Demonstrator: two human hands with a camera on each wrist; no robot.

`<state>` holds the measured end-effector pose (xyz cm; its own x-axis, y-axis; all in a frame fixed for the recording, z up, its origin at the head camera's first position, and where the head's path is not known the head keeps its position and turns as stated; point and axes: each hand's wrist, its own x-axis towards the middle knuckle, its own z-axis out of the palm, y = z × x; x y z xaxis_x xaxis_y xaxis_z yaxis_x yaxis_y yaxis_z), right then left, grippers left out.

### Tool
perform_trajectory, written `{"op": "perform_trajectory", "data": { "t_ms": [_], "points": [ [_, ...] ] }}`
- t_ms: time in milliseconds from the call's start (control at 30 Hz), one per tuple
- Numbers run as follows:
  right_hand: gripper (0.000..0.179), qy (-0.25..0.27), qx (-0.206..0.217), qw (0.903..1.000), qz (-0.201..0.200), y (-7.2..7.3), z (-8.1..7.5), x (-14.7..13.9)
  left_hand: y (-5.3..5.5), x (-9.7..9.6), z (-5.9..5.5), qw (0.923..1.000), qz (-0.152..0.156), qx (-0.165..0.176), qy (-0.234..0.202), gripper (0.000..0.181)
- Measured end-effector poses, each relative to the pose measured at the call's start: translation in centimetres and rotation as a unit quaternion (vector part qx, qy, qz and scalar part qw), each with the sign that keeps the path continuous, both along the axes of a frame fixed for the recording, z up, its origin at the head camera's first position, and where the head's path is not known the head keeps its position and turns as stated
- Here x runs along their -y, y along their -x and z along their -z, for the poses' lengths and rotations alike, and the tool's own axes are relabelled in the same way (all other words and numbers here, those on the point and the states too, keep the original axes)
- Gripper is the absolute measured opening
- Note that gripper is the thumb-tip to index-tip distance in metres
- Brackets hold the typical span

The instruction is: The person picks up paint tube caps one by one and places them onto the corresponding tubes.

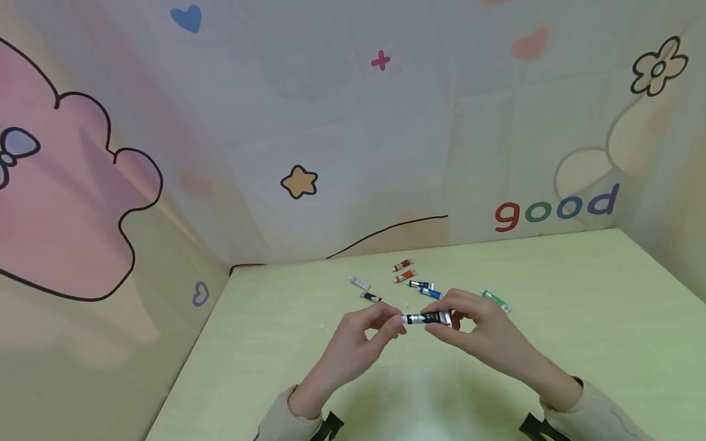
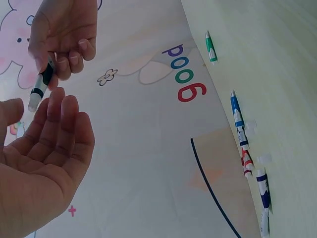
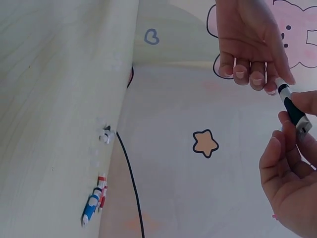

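A small black-and-silver paint tube (image 1: 429, 318) is held level between both hands in the head view. My right hand (image 1: 480, 324) pinches its flat crimped end between thumb and fingers. At the other end, the thumb and forefinger of my left hand (image 1: 361, 343) close around the white cap (image 2: 33, 102). The left hand's other fingers are loosely bent, as the left wrist view shows. In the right wrist view the tube (image 3: 293, 108) slants between the two hands, its dark middle showing.
Beyond the hands lie a blue paint tube (image 1: 431, 293), a red one (image 1: 402, 264), an orange one (image 1: 405, 276), a white one (image 1: 360, 283) and dark ones (image 1: 371, 297). A green tube (image 1: 496, 300) lies behind the right hand. A printed cloth (image 1: 353, 122) hangs behind the table (image 1: 242, 343).
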<state>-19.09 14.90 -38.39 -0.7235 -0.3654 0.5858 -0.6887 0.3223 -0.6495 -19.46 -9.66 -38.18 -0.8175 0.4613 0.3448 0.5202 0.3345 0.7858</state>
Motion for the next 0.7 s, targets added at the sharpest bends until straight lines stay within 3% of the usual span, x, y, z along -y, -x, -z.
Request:
{"op": "perform_trajectory", "data": {
  "t_ms": [267,700],
  "points": [
    [0.026,-0.006,-0.030,0.9995,-0.005,0.02,0.17,0.35,-0.29,0.03,-0.30,1.0000,0.000,-0.008,-0.005,0.017],
    [0.023,-0.022,-0.008,0.9997,0.006,0.26,0.40,0.25,-0.26,-0.10,-0.06,0.9997,-0.015,-0.020,-0.008,0.017]
  ]
}}
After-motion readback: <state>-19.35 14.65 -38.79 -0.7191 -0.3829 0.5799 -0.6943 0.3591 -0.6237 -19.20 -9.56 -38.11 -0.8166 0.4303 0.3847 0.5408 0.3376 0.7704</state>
